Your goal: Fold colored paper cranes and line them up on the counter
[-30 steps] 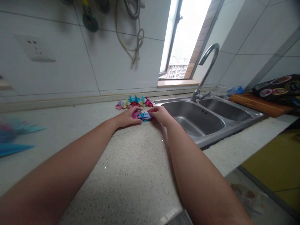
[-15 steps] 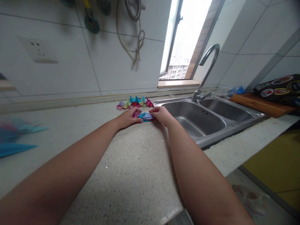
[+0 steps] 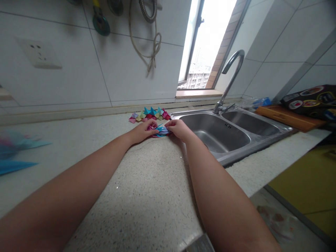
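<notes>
Both arms stretched out over the speckled beige stone countertop, hands meeting at the far end just left of the sink. Left hand lies palm-down, fingers curled onto the small stack of folded pink, blue and lilac paper pieces; fingertips press the pink end. Right hand comes in from the other side, thumb and fingers pinched on the blue/lilac end of the same stack. So both hands are closed lightly on the paper, no wide opening on either; stack sits flat on the counter between them, touching the surface. Exact fold shape is too small to tell. Just behind the hands, toward the wall, a row of finished folded paper shapes in teal, red, yellow-green and pink lies on the counter, apart from the held stack. Far left edge: blurred loose sheets of teal and pink paper, well apart from the hands. To the right, a stainless steel double-bowl sink with a curved chrome faucet standing at its back rim. Beyond the sink, a wooden cutting board with a dark printed package on top. White tiled wall behind, with a white wall socket and a looped beige cord hanging; window at the corner.
</notes>
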A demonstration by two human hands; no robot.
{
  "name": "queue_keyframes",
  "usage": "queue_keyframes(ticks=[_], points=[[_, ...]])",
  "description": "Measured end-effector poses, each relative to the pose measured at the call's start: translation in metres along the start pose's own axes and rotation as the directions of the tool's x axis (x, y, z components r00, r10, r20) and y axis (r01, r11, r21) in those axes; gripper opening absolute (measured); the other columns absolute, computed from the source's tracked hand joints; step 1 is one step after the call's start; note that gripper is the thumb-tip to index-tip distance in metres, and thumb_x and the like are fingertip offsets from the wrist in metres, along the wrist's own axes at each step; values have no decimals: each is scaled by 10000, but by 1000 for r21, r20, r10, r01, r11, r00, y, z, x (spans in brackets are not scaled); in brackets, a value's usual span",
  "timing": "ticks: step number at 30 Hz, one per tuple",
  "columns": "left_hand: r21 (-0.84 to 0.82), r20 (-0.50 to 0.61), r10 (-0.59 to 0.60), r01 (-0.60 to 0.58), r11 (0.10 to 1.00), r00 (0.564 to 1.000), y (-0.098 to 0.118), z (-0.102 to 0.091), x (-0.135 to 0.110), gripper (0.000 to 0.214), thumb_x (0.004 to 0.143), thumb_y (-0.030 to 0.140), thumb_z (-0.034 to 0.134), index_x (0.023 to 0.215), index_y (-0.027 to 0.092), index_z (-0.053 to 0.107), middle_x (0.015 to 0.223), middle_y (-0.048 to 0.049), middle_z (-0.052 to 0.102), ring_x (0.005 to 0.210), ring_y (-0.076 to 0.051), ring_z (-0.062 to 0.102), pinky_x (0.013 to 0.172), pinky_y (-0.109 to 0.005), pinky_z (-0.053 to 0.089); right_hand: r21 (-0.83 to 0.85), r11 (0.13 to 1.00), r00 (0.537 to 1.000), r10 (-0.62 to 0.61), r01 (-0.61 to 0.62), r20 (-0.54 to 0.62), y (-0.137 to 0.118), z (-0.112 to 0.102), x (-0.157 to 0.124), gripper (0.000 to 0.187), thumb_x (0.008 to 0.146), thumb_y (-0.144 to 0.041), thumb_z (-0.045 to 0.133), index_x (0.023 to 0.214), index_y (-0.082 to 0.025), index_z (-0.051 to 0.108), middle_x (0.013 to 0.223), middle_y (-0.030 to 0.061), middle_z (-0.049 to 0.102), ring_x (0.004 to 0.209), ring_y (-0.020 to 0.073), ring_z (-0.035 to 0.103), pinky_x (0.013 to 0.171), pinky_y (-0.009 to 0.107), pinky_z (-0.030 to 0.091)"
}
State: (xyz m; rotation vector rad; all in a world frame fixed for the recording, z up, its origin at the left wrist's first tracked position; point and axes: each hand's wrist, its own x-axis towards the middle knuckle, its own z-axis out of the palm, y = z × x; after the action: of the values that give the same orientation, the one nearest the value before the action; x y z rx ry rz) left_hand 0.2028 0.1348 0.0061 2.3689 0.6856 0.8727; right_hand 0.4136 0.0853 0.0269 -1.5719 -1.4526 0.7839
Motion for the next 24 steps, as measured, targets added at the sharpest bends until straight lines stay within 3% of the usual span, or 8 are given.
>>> queue_keyframes(ticks=[6,11,17,24], points=[[104,53,-17,11,995,998,-2,3,3,367,846,525,607,1007,201,546,828,7,535,724,-168,486,667,-295,381,57,998,999,30,-31,19,-3,0,-2,111,821,-59,648,872,-129,718,761,39,696,545,83,570,534,199,497],[176,33,50,-55,983,998,-1,9,7,466,877,541,563,1191,198,529,1083,-75,606,961,-239,555,838,-361,420,66,997,998,30,-33,46,-5,0,-5,112,836,-59,637,884,-128,710,756,34,677,543,78,557,506,189,481],[338,79,31,-56,940,996,5,14,10,431,947,546,415,1063,174,602,980,-94,605,925,-250,550,827,-372,421,68,995,996,75,-78,39,-3,-1,-3,96,855,-102,650,943,-133,674,746,28,644,554,93,585,530,217,518],[426,59,-15,-12,905,998,14,22,9,538,924,606,427,1248,199,565,1106,-111,604,1033,-278,543,905,-391,396,94,986,991,134,-135,17,-1,-1,-3,151,825,-138,723,938,-143,623,686,3,617,540,105,610,562,241,557]])
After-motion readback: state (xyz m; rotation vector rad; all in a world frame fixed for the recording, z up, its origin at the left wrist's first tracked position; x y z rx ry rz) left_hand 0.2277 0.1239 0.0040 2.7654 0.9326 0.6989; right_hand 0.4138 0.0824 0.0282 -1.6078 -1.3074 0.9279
